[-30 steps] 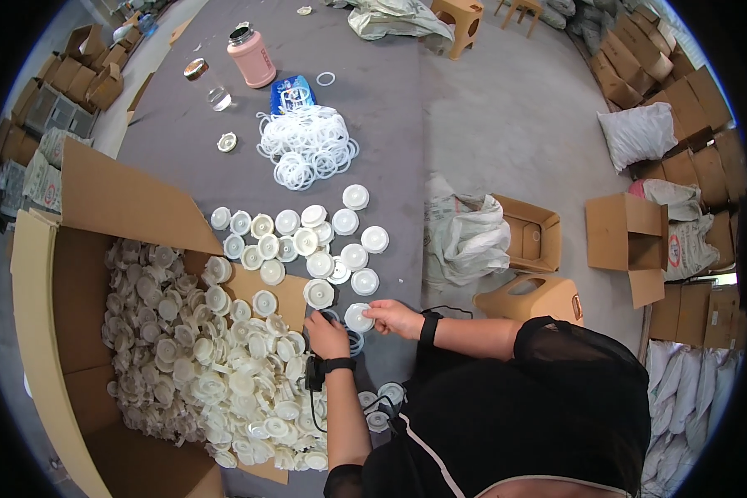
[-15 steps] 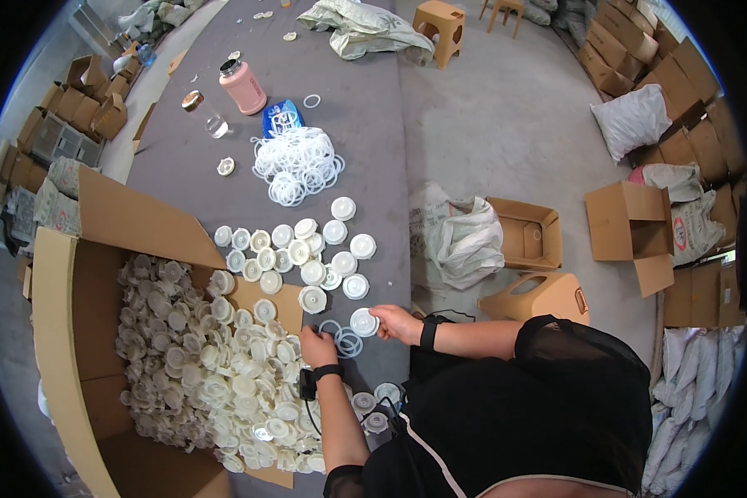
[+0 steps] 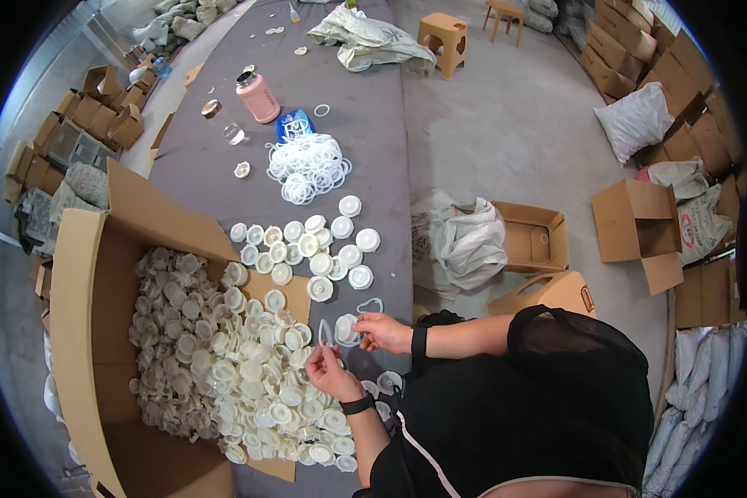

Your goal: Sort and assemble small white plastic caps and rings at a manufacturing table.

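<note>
My left hand (image 3: 334,375) is closed in a pinch on a translucent white sealing ring (image 3: 324,334), which stands up from the fingertips. Close beside it, my right hand (image 3: 385,333) grips a round white plastic cap (image 3: 346,330); ring and cap look nearly side by side, and I cannot tell if they touch. Another ring (image 3: 371,305) shows just beyond my right fingers. Left of my hands, a big heap of similar caps (image 3: 261,373) spills from an open cardboard box (image 3: 79,307). Farther up, a loose group of caps (image 3: 308,245) lies on the grey-covered table.
Beyond the caps lie a pile of white rings (image 3: 310,166) and a blue packet (image 3: 295,125). A pink bottle (image 3: 258,98) and a clear jar (image 3: 222,123) stand behind. Right of the table are a white sack (image 3: 471,245), a cardboard box (image 3: 533,266) and an orange stool (image 3: 548,292).
My left hand has lifted a ring off the table and turned palm-up. My right hand has brought the cap left toward it. The whole view has shifted slightly.
</note>
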The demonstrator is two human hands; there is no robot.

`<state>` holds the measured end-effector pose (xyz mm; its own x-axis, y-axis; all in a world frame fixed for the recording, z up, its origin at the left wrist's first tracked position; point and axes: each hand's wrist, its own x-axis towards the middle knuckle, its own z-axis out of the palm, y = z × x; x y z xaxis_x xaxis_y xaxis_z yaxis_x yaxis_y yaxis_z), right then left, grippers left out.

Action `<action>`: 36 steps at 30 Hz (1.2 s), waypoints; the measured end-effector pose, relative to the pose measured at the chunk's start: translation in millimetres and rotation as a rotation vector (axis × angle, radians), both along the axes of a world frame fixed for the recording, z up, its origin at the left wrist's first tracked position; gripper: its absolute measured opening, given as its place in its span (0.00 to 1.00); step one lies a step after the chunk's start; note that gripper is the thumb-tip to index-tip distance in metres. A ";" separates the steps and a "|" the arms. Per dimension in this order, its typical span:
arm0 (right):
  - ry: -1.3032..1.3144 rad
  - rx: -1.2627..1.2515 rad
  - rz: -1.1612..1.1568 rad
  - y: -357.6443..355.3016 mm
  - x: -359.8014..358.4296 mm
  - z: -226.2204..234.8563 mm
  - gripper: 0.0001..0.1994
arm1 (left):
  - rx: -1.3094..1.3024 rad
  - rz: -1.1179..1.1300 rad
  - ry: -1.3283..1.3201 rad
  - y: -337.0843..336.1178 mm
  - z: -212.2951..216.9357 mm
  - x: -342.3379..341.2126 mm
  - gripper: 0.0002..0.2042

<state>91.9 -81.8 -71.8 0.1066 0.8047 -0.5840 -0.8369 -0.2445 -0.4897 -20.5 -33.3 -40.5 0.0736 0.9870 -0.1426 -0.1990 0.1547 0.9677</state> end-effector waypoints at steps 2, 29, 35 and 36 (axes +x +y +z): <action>-0.001 -0.001 0.052 -3.1 -5.9 9.2 0.07 | 0.317 -0.043 0.220 2.8 4.8 -9.5 0.04; -0.132 0.309 0.025 -25.1 -35.0 50.5 0.07 | -0.313 -0.171 -0.320 -28.1 14.1 -37.5 0.04; 0.015 0.313 -0.012 -23.5 -37.4 41.8 0.11 | -0.415 -0.223 -0.460 -26.8 11.9 -46.1 0.04; 0.045 0.309 -0.003 -21.8 -37.2 40.8 0.10 | -0.423 -0.244 -0.510 -26.5 12.0 -46.6 0.06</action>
